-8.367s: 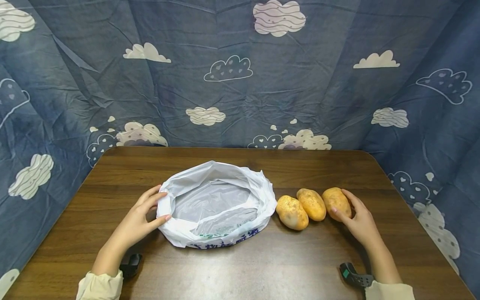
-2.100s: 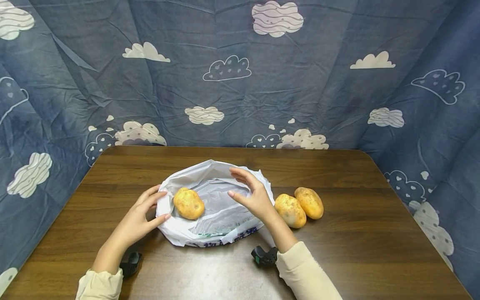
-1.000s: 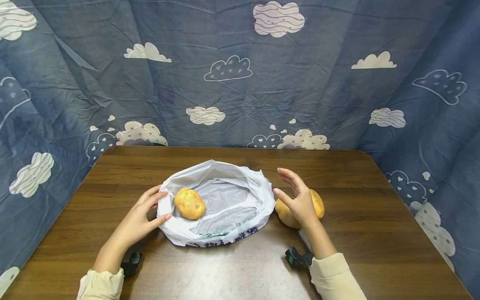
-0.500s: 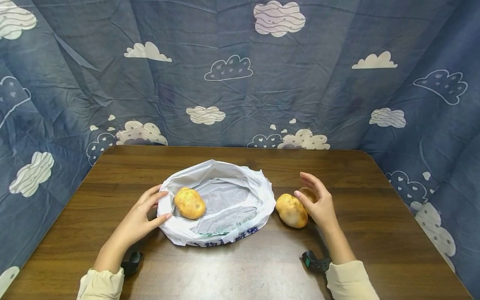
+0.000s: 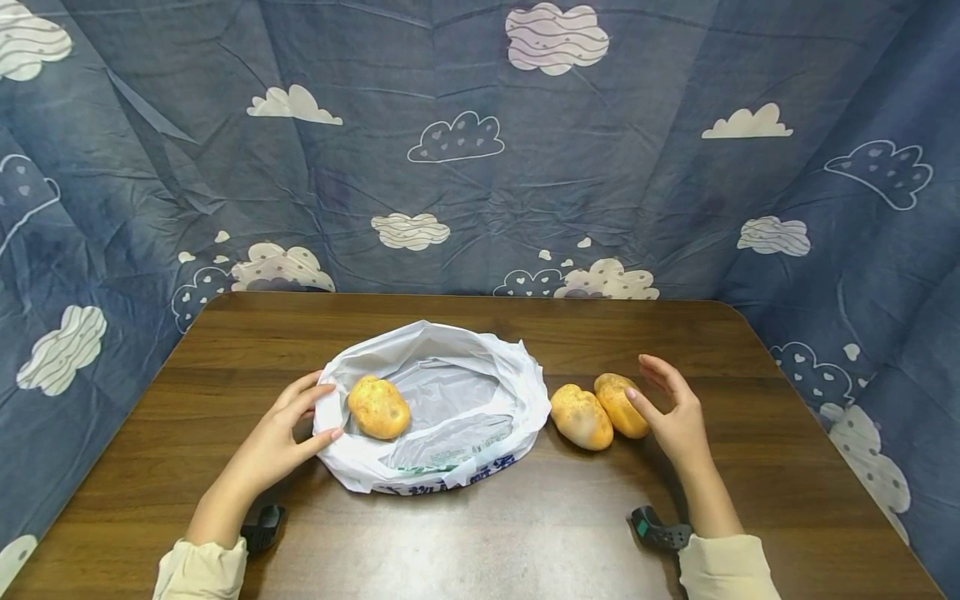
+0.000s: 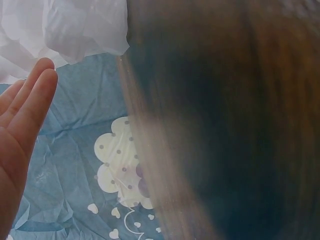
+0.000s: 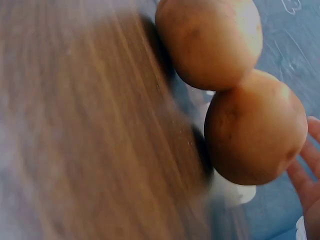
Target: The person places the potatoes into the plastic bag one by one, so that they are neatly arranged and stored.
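A white plastic bag (image 5: 517,450) stands on the table with its mouth spread wide. One potato (image 5: 378,407) lies inside it, toward the left. My left hand (image 5: 276,437) touches the bag's left rim, its fingers nearly straight; the left wrist view shows them against the white plastic (image 6: 85,25). Right of the bag, two more potatoes lie side by side: a left one (image 5: 582,418) close to the bag and a right one (image 5: 621,406). Thumb and fingers apart, my right hand (image 5: 677,417) is at the right potato's right side, seen also beside that potato (image 7: 255,130) in the right wrist view.
Everything rests on a brown wooden table (image 5: 787,500). Behind it hangs a blue cloth (image 5: 480,208) with cloud prints. Each wrist wears a black band, such as the right wristband (image 5: 660,530).
Earlier, my right hand carried the rightmost potato into the bag. It then moved back right, past the left potato, to the outer side of the right potato. My left hand stayed at the bag's rim.
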`<state>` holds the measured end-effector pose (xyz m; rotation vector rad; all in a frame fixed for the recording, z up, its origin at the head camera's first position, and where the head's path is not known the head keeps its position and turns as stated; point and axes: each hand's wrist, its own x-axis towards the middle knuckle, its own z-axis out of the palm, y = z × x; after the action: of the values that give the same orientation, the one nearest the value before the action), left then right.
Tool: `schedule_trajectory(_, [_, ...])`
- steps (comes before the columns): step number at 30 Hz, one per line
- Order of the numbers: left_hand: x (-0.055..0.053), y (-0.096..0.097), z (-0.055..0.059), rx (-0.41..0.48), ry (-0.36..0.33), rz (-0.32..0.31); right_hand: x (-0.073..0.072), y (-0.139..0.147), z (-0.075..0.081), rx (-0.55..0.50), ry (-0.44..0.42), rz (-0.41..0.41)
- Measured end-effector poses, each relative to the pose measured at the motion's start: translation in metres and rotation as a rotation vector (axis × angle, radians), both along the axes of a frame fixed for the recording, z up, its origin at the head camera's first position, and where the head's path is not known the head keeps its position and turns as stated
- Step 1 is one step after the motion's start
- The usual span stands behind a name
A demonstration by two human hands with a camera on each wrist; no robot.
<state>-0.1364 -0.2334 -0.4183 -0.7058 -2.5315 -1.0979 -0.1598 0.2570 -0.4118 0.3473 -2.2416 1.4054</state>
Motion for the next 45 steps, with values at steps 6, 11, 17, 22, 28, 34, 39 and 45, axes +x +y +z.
schedule_trajectory(6, [-0.001,0.0,-0.001,-0.002,0.003,-0.002,0.002,0.007,-0.01,0.03,-0.096,-0.016])
schedule_trajectory(11, [0.0,0.0,-0.001,-0.003,-0.007,0.005,0.002,0.008,-0.015,0.038,-0.167,-0.011])
schedule_trajectory(17, [-0.002,-0.002,-0.003,-0.009,-0.006,0.008,-0.005,0.018,-0.033,0.026,-0.199,0.033])
schedule_trajectory(22, [-0.002,-0.002,-0.005,-0.011,-0.008,0.011,-0.01,0.026,-0.046,0.038,-0.214,0.054])
schedule_trajectory(28, [-0.001,-0.001,-0.004,-0.009,-0.017,0.016,-0.011,0.026,-0.049,0.048,-0.224,0.083])
schedule_trajectory(34, [-0.002,-0.002,-0.003,-0.009,-0.018,0.02,-0.011,0.025,-0.048,0.042,-0.22,0.074])
schedule_trajectory(39, [-0.002,-0.002,-0.003,-0.002,-0.02,0.011,-0.012,0.023,-0.049,0.046,-0.228,0.037])
schedule_trajectory(45, [-0.002,-0.002,-0.002,-0.005,-0.029,0.015,-0.012,0.023,-0.05,0.021,-0.24,0.009])
